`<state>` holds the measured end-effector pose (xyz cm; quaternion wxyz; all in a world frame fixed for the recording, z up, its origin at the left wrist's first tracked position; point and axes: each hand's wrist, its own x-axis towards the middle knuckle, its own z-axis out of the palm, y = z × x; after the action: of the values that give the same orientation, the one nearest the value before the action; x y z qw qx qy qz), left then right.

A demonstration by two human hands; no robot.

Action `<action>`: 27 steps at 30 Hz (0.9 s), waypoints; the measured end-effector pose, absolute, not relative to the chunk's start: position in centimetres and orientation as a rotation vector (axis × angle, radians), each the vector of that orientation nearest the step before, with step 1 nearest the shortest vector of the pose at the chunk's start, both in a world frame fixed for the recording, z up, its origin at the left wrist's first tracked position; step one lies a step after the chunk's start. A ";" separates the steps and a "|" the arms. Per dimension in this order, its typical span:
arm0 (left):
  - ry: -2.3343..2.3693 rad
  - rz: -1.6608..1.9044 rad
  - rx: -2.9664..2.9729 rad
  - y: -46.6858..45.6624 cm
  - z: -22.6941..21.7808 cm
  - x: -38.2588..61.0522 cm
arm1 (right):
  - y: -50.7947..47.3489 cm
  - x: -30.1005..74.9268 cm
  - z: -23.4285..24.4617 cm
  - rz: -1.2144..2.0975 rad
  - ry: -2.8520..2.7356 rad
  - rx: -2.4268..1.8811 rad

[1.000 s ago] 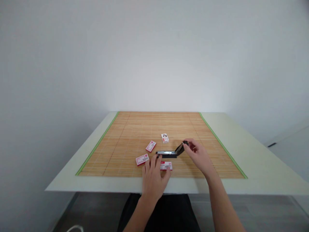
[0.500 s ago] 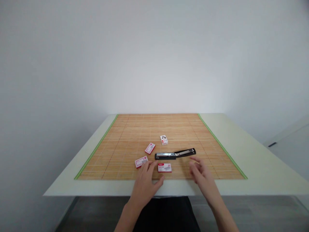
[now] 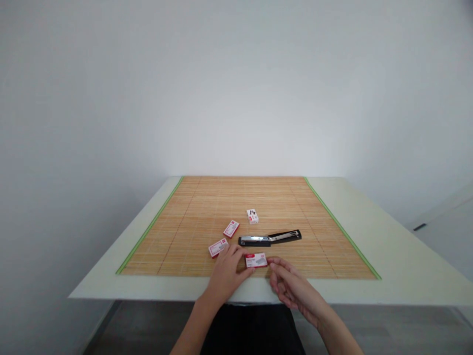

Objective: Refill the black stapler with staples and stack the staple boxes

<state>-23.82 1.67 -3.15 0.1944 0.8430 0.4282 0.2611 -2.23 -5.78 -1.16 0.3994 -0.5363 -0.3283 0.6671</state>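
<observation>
A small red and white staple box (image 3: 256,260) lies at the near edge of the bamboo mat (image 3: 207,207). My left hand (image 3: 226,274) pinches its left end between thumb and fingers. My right hand (image 3: 292,288) is just right of the box, fingers apart and empty, with its fingertips at the box's right end. Just beyond the box, a black stapler (image 3: 269,238) lies folded out flat on the mat, and neither hand touches it.
Two more red and white staple boxes (image 3: 217,247) (image 3: 231,228) lie left of the stapler. A small white box (image 3: 252,216) stands farther back. The mat covers a pale table (image 3: 388,246) set against a white wall.
My right hand let the stapler's top arm down flat and came back toward me to the near staple box. My left hand left the stapler's base and took hold of that box.
</observation>
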 end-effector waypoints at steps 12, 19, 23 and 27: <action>1.179 0.723 2.333 2.0 -3.0 -23.5 | -5.4 -1.6 -0.6 1.871 -0.798 -1.259; 1.158 0.727 2.288 1.9 -3.4 -24.7 | -4.4 1.6 -1.6 1.554 -1.086 -1.490; 1.123 0.722 2.257 2.0 -3.5 -25.9 | -3.3 1.5 -2.8 1.022 -1.605 -1.593; 1.102 0.723 2.254 2.2 -3.4 -26.2 | -2.4 -0.4 -2.5 0.756 -1.933 -1.692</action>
<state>-26.25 2.17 -3.45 0.2622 0.8329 0.4075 0.2673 -0.45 -2.36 -2.48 0.2296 -0.6150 -0.7025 0.2747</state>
